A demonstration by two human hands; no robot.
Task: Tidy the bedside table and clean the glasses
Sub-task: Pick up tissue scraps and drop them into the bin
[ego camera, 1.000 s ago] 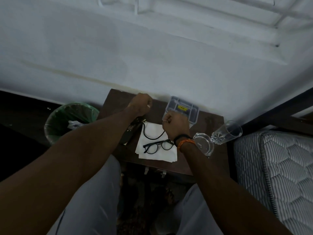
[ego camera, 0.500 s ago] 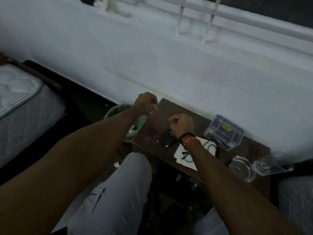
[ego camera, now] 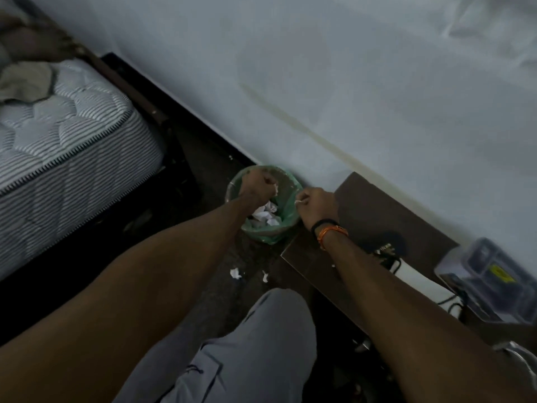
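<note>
- Two hands are working over the bin (ego camera: 286,228), a small one lined with a green bag, standing on the floor just left of the counter (ego camera: 377,216).
- The left hand (ego camera: 258,186) is hovering above the bin's mouth, curled into a fist with a bit of white scrap peeking out by the knuckles.
- The right hand (ego camera: 315,203) is sitting at the bin's right rim, fingers pinched together on something small and pale; what it is cannot be told.
- Crumpled white paper (ego camera: 266,215) is already lying inside the bin, while two scraps (ego camera: 236,273) are resting on the floor near it, so the drop is judged to need care.
- To do this step well, each hand should be opening fully over the middle of the bag, low enough that light pieces are not drifting past the rim.
- The glasses are not showing clearly; a black cord (ego camera: 390,261) and a white sheet (ego camera: 421,282) are lying on the counter at the right, partly behind the right forearm, beside a clear plastic box (ego camera: 491,282).
- The fallen scraps are likely still needing collecting, and the glasses cleaning is judged not yet begun.
</note>
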